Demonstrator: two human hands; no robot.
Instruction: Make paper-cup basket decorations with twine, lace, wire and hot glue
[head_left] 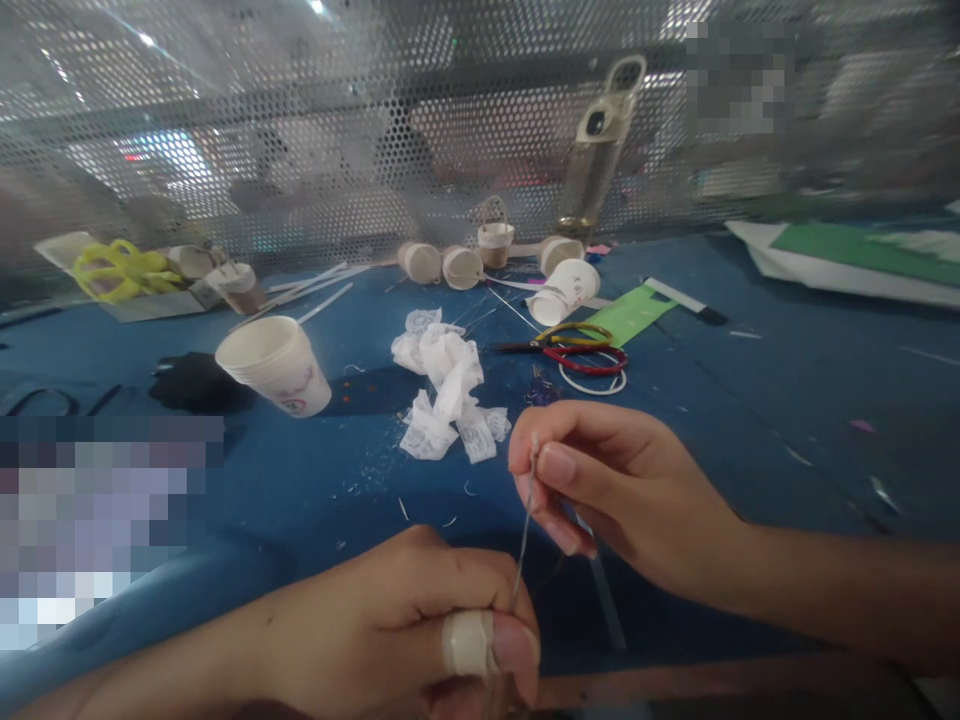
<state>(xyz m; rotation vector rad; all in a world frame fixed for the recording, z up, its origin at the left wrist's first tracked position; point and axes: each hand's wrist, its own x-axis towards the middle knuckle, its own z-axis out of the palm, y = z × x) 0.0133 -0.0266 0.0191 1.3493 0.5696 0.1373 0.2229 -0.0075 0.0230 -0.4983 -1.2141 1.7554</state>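
Observation:
My left hand (420, 620) is closed at the bottom edge, a plaster round its thumb, pinching the lower end of a thin thread or needle (523, 540). My right hand (615, 485) is closed in a pinch on the upper end of that same thin strand, just above and right of the left hand. Beyond the hands, a crumpled strip of white lace (450, 395) lies on the blue table (750, 400).
A stack of white paper cups (276, 365) leans at the left. Red and yellow scissors (574, 345) lie by a green paper strip (626, 315). Small cut cups (461, 265) line the back. Yellow scissors (120, 270), a bottle (596, 160) and a perforated metal screen (300, 120) stand behind.

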